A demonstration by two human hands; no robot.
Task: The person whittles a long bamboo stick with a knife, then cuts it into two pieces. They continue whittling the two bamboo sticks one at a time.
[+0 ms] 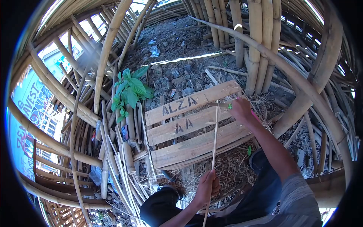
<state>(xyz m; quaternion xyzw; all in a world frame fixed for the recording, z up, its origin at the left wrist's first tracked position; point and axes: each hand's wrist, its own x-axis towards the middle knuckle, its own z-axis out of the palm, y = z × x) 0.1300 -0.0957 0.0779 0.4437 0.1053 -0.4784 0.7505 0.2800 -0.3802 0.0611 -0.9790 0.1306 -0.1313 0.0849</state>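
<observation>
A long thin bamboo strip [215, 147] stands nearly upright in the view, in front of a slatted wooden crate [189, 150]. My left hand [206, 187] is closed around the strip's lower part, between my knees. My right hand [241, 110] is closed on the handle of a knife [218, 104], near the crate's upper right corner. The knife's blade points left and crosses the strip near its top end; whether it cuts in cannot be told. A bit of green shows at the handle, which the fingers mostly cover. Dark stencilled letters mark the crate's slats.
Bamboo poles [261, 45] rise behind the crate, and a thick curved pole [302, 85] arches along the right. A leafy green plant [130, 89] grows at the crate's left. Split bamboo strips [123, 166] lie at lower left; shavings [227, 170] cover the ground below.
</observation>
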